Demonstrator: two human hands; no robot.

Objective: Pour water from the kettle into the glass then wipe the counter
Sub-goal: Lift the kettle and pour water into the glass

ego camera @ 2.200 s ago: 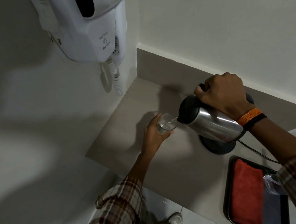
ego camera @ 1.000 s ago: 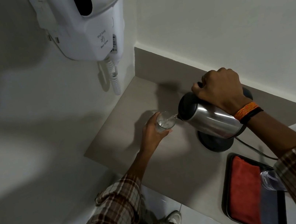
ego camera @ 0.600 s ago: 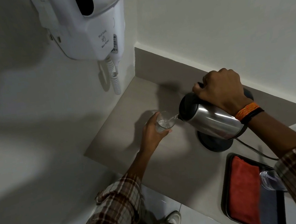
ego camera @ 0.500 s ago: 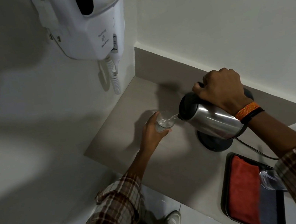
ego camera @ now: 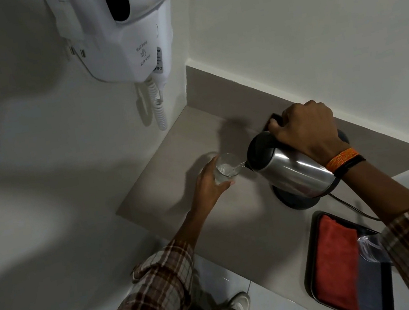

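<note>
Tray [ego camera: 311, 258] cut off; kettle base [ego camera: 289, 201] half hidden

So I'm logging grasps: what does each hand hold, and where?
Right hand: steel kettle, by its black handle. Left hand: clear glass, around its side.

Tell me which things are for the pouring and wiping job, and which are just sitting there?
For the job: kettle, glass, counter, red cloth in the tray, both hands, left and right.

Just there: wall hair dryer, kettle base, grey cloth.
</note>
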